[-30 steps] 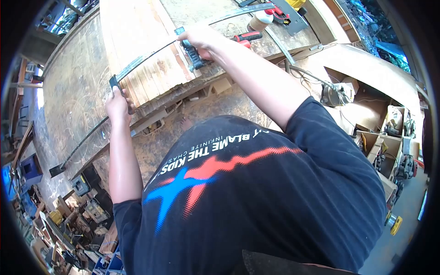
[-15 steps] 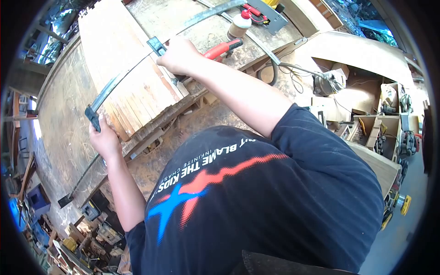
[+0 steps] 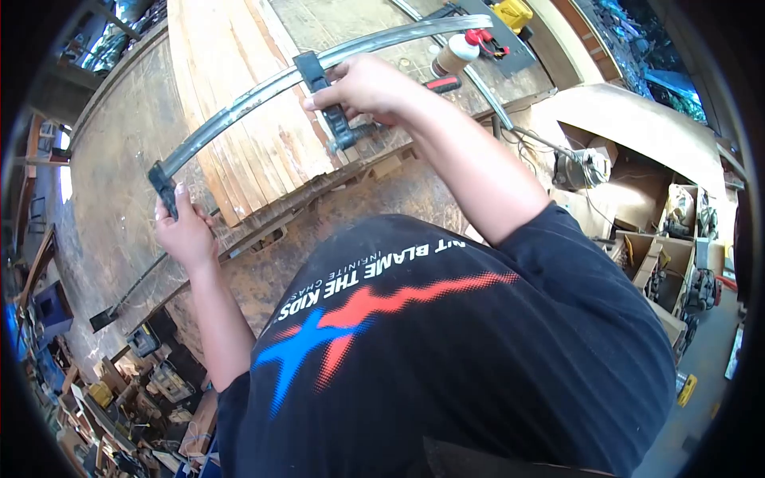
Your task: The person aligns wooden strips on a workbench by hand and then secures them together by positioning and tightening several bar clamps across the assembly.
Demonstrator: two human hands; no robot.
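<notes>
A long metal bar clamp lies across a panel of light wooden strips on the workbench. My left hand grips the black jaw at the clamp's left end, beside the panel's left edge. Around the black sliding jaw near the panel's right edge, my right hand is closed, with its thumb over the jaw. The clamp's handle hangs down below that hand. The bar runs on past it to the upper right.
A glue bottle with a red cap stands right of the panel, near a red and black tool. Another bar clamp lies farther right. A long rod with a black end shows at lower left.
The bar clamp has turned so its broad side and sliding jaw show more. My right hand has shifted right with the jaw, and the view has moved slightly.
</notes>
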